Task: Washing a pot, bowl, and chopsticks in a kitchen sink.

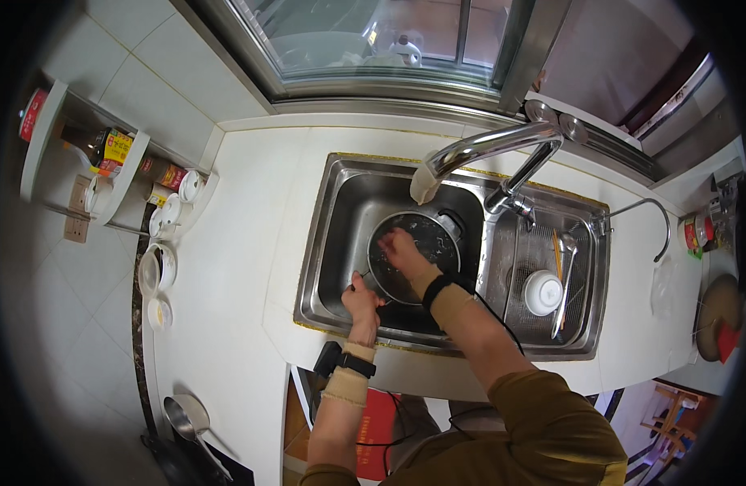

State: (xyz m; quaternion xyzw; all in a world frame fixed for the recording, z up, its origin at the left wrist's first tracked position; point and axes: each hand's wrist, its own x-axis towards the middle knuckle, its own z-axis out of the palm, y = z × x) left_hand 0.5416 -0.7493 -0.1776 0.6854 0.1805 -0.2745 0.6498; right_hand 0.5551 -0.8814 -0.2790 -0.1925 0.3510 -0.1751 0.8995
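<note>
A round, dark-bottomed metal pot [436, 252] stands in the left basin of a stainless steel sink [356, 197]. Foam or water spots its inside. My left hand [362, 302] is closed around the pot's near-left handle, which the fingers mostly hide. Reaching over the rim, my right hand [399, 250] is inside the pot; its fingers are curled and blurred, and whether they hold anything cannot be made out. At the pot's far right side a black handle [453, 223] shows. Above the basin hangs the chrome faucet [494, 146], its spout end wrapped in pale cloth.
In the right basin, a white bowl [543, 293] lies upside down on a wire drainer beside chopsticks [557, 252] and a metal ladle [566, 276]. A small saucepan [187, 416] stands at lower left. Jars fill a wall shelf [124, 176]. A thin curved tap [661, 219] rises at right.
</note>
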